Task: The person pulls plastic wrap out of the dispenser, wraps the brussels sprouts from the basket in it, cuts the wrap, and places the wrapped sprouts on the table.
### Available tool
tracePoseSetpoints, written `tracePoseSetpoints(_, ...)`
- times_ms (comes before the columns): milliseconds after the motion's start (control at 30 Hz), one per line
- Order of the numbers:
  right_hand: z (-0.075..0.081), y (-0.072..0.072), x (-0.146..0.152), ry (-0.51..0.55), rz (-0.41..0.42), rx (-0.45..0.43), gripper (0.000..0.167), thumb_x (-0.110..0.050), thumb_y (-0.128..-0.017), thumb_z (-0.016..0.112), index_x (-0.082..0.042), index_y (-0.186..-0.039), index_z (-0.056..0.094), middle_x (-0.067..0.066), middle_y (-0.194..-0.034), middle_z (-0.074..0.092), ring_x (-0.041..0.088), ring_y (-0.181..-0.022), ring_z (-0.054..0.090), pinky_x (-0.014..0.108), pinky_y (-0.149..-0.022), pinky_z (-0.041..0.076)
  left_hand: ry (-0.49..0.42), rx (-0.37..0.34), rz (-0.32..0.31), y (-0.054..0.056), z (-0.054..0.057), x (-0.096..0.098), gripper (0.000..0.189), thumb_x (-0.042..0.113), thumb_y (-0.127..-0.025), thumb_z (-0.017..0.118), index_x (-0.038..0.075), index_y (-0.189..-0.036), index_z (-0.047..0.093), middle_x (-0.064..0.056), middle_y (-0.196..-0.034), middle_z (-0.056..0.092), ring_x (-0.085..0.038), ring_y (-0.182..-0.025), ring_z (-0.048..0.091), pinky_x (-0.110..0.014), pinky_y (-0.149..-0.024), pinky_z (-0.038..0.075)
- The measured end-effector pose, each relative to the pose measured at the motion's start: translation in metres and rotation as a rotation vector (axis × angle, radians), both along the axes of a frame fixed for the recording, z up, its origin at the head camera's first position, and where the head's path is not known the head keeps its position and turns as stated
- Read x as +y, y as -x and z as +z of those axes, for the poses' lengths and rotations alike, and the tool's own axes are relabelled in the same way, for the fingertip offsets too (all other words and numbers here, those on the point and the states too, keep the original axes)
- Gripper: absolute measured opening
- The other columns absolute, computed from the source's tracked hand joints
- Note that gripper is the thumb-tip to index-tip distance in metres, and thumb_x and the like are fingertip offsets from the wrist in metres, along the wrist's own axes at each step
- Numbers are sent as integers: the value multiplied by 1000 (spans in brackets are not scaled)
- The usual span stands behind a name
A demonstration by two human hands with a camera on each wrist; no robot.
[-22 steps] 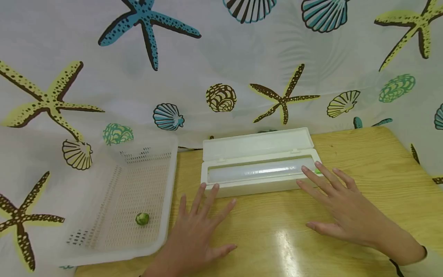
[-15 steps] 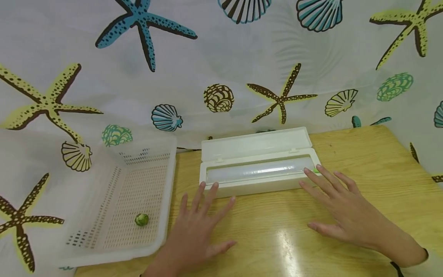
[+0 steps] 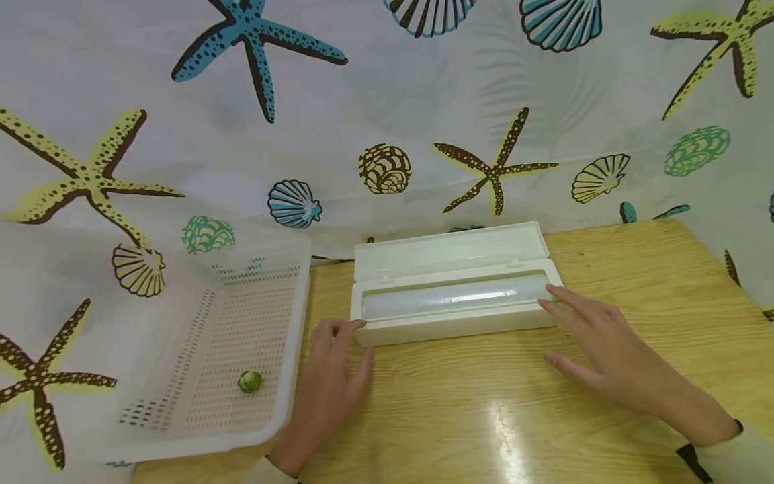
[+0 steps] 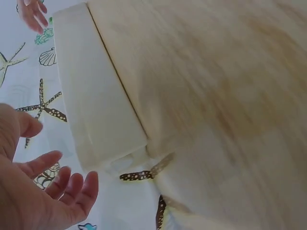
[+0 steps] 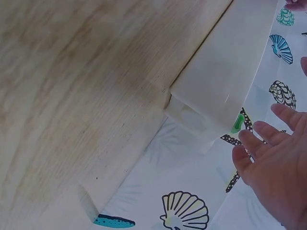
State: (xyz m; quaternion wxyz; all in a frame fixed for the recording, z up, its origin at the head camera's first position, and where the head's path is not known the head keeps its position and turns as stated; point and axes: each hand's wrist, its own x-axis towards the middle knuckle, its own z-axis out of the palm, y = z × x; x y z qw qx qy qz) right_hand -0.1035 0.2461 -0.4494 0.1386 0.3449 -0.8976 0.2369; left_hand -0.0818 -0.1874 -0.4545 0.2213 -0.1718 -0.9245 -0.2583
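A long white cling film dispenser (image 3: 459,329) lies on the table with its lid (image 3: 450,252) folded back. Inside it sits a shiny roll of film (image 3: 453,297). Beside the dispenser's left front corner is my left hand (image 3: 326,386), its index fingertip right at the edge and its fingers loosely bent. In the left wrist view that hand's fingers (image 4: 88,194) hold nothing. My right hand (image 3: 605,356) is at the other end, fingertips overlapping the right edge by a small green part (image 5: 237,123). Its fingers are relaxed, thumb spread apart.
A white perforated plastic basket (image 3: 296,343) stands to the left, with a small round green vegetable (image 3: 250,382), like a Brussels sprout, in it. Behind the wooden table (image 3: 453,410) hangs a white cloth (image 3: 338,121) printed with starfish and shells.
My left hand's spread fingers have drawn together and bent, moving left to the dispenser's corner. My right hand's fingers have closed up somewhat and shifted slightly right. The dispenser stays put.
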Motion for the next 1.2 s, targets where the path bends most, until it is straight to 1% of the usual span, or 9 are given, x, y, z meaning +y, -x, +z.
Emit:
tracePoseSetpoints(100,-1,3,1,10,-14,-11,77,-24,-98,83,-10,-165,47,16,-170,40,38,-149,44,68,-108,38,-114,-26,16,8,-3,4,33,15,-103,77,1,-132,70,-17,-115,54,-27,-96,49,-40,-74,47)
tracePoseSetpoints(233,0,7,0,32,-33,-59,72,-21,-101,80,-11,-164,48,15,-171,39,40,-151,41,72,-110,37,-274,-59,28,18,-5,6,25,12,-105,74,0,-128,71,-20,-124,53,-34,-102,55,-47,-79,51)
tracePoseSetpoints(433,4,13,3,103,-84,-182,64,-22,-107,73,-10,-164,47,13,-173,34,45,-153,36,80,-109,33,-391,-97,91,29,-8,5,27,4,-102,74,-1,-128,70,-21,-135,51,-37,-118,56,-51,-84,57)
tracePoseSetpoints(500,3,16,5,130,-91,-202,63,-21,-108,71,-9,-164,46,15,-173,34,47,-153,36,82,-109,31,-456,-155,82,31,-7,6,30,5,-104,73,1,-133,69,-21,-138,50,-37,-123,53,-50,-87,56)
tracePoseSetpoints(600,1,17,7,158,-101,-219,62,-20,-109,69,-9,-164,46,17,-172,33,49,-152,34,84,-108,30,-583,-281,79,33,-7,9,34,8,-106,68,6,-140,68,-17,-143,47,-34,-127,49,-47,-91,51)
tracePoseSetpoints(700,0,18,8,175,-100,-227,61,-19,-109,68,-9,-165,45,18,-172,33,49,-153,33,84,-108,31,-678,-385,108,35,-7,11,36,9,-107,63,11,-143,67,-15,-147,43,-32,-130,45,-46,-94,47)
tracePoseSetpoints(867,-1,20,6,184,-94,-220,59,-18,-110,66,-8,-164,45,18,-172,33,48,-154,32,82,-109,32,-747,-457,150,40,-8,13,38,7,-107,61,15,-144,68,-14,-150,42,-33,-131,43,-48,-100,42)
tracePoseSetpoints(1067,1,23,8,190,-82,-215,55,-17,-111,65,-5,-162,48,18,-172,33,50,-153,32,81,-110,32,-861,-532,159,46,-6,17,44,0,-105,58,17,-144,69,-11,-153,41,-34,-127,39,-48,-98,40)
tracePoseSetpoints(1200,-1,24,9,199,-77,-212,52,-16,-111,65,-5,-160,50,20,-171,33,51,-152,33,81,-110,32,-970,-582,137,51,-5,22,44,-3,-103,55,11,-143,69,-6,-166,39,-31,-152,28,-52,-116,30)
